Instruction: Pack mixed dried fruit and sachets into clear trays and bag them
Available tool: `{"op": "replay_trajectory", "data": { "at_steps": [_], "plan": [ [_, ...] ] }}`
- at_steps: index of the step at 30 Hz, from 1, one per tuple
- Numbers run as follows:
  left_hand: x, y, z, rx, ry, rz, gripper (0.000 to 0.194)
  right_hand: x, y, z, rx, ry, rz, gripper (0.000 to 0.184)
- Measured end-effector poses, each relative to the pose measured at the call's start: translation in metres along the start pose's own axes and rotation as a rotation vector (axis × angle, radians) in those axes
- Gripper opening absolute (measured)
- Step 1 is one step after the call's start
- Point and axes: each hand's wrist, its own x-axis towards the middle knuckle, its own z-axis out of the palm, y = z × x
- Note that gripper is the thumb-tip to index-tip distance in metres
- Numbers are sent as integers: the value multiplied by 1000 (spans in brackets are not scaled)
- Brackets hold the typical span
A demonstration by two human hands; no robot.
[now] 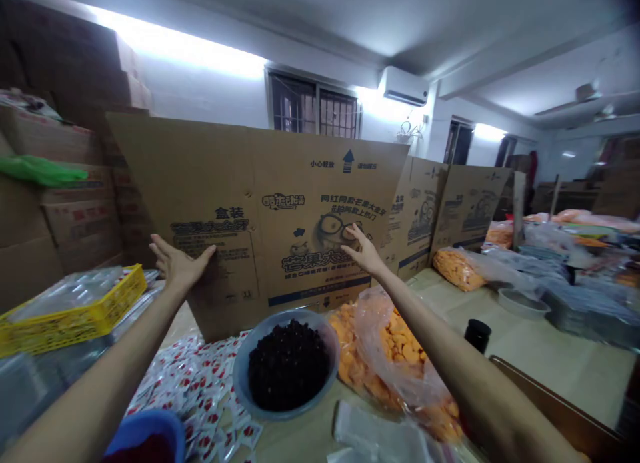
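Note:
A large flat cardboard sheet (pixel 280 156) with printed lettering and a cartoon figure stands upright on the table in front of me. My left hand (pixel 183 262) is by its left part, fingers spread and thumb stretched out. In front of the printed cartoon is my right hand (pixel 365 251), its fingers apart and holding nothing. Whether either hand touches the cardboard, I cannot tell. Below, between my arms, sits a light blue bowl (pixel 240 376) full of small dark pieces (pixel 287 364). Clear plastic bags of orange pieces (pixel 400 336) lie under my right forearm.
Many small white-and-red packets (pixel 200 383) cover the table at left, beside a blue basin (pixel 170 430). A yellow crate (pixel 115 310) stands further left, near stacked cartons (pixel 83 216). To the right are a black-capped container (pixel 477 333), more cardboard panels (pixel 465 206) and plastic trays (pixel 585 316).

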Motion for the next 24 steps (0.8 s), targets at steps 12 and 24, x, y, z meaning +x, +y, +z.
{"op": "replay_trajectory", "data": {
  "at_steps": [12, 24],
  "plan": [
    [-5, -5, -6, -130, -47, 113, 123, -278, -128, 94, 454, -392, 173, 29],
    [-4, -10, -7, -134, -5, 87, 115, -406, -124, 62, 361, -401, 362, 25]
  ]
}}
